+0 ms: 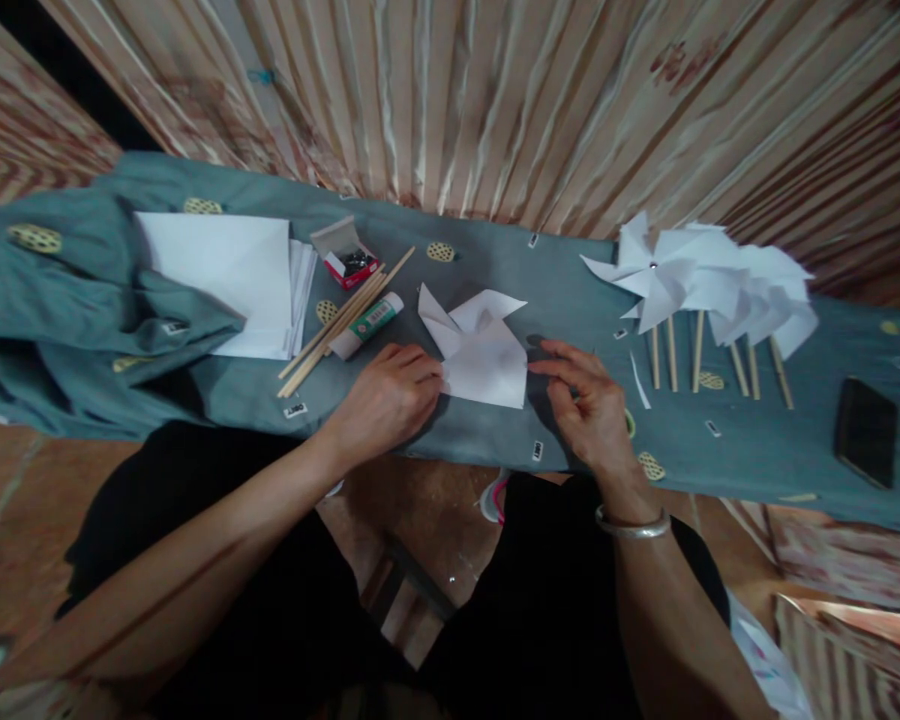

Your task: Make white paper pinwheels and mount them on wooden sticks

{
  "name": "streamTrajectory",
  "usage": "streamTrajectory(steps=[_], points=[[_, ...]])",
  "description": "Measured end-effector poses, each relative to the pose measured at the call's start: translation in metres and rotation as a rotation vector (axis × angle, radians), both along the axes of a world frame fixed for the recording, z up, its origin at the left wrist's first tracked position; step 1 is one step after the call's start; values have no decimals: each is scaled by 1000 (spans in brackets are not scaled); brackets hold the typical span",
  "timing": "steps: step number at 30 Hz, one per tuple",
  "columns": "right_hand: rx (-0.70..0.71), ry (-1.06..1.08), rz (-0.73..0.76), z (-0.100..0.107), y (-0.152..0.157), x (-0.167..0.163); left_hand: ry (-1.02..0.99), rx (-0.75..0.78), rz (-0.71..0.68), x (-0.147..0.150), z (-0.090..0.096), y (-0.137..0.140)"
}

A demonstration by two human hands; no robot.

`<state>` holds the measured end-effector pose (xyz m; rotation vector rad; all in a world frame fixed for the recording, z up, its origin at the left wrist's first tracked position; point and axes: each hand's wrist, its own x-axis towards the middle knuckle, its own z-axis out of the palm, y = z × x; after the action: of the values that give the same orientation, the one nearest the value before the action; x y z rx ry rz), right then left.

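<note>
A white paper pinwheel, partly folded, lies in front of me on the cloth-covered table. Its upper points are curled in, while the lower part is a flat sheet. My left hand has its fingers closed at the lower left corner of the paper; the thumb is hidden. At the right edge, my right hand has its fingers apart, with a fingertip at the paper's border. Left of the pinwheel are a glue stick, several wooden sticks and an open red-and-white box of small dark pins.
A stack of white paper lies at the left, partly under bunched cloth. Several finished pinwheels on sticks overlap at the right. A paper strip lies near them, and a dark phone sits at the far right.
</note>
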<state>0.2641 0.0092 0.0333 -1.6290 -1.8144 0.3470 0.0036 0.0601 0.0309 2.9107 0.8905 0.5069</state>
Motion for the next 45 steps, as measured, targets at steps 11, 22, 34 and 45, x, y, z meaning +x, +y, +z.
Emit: streamTrajectory(steps=[11, 22, 34, 45], points=[[-7, -20, -12, -14, 0, -7, -11, -5, -49, 25, -7, -8], [-54, 16, -43, -20, 1, -6, 2, -79, -62, 30, -8, -4], [-116, 125, -79, -16, 2, -8, -144, -248, 56, 28, -12, 3], [-130, 292, 4, -9, 10, -8, -173, -286, 55, 26, -10, 1]])
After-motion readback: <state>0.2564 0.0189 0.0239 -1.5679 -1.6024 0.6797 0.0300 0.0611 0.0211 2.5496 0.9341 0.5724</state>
